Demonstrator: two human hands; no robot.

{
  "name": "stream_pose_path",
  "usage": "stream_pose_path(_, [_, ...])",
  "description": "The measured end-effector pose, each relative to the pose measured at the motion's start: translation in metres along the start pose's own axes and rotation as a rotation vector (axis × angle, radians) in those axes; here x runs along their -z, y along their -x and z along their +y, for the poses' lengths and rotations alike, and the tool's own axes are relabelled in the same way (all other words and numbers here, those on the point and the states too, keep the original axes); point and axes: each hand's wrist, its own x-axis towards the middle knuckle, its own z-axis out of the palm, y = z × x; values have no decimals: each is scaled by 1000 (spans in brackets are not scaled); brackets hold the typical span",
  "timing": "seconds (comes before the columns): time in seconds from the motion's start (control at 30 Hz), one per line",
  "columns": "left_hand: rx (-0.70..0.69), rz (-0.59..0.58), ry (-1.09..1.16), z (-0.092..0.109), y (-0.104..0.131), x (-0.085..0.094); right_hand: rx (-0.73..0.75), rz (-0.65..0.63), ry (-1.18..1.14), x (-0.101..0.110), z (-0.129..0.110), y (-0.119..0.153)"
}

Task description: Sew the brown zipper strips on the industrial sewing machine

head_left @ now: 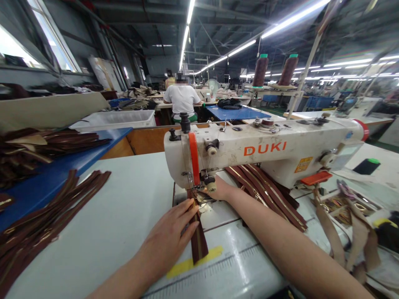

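Note:
A brown zipper [199, 243] with gold teeth lies lengthwise under the needle area of a white sewing machine [264, 145]. My left hand [170, 230] grips the zipper just in front of the presser foot, its fingertips pressed on the tape and the thumb at its edge. My right hand [220, 189] reaches around behind the needle area. The machine head and foot hide its fingers, so what they hold does not show. Under the machine arm, beside my right forearm, rest several brown zippers [264, 191] with metal teeth.
More brown zippers [40, 224] are spread at the left, beside a blue table [115, 135]. At right are a tray of small metal parts [349, 207], beige straps [357, 232] and a dark thread spool [367, 166]. Another person [182, 99] sits ahead, facing away.

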Motion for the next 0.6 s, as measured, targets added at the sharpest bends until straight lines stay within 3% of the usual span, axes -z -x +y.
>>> stream_pose_path(0.6, [27, -29, -17, 9, 0, 8, -12, 22, -29, -1, -8, 6])
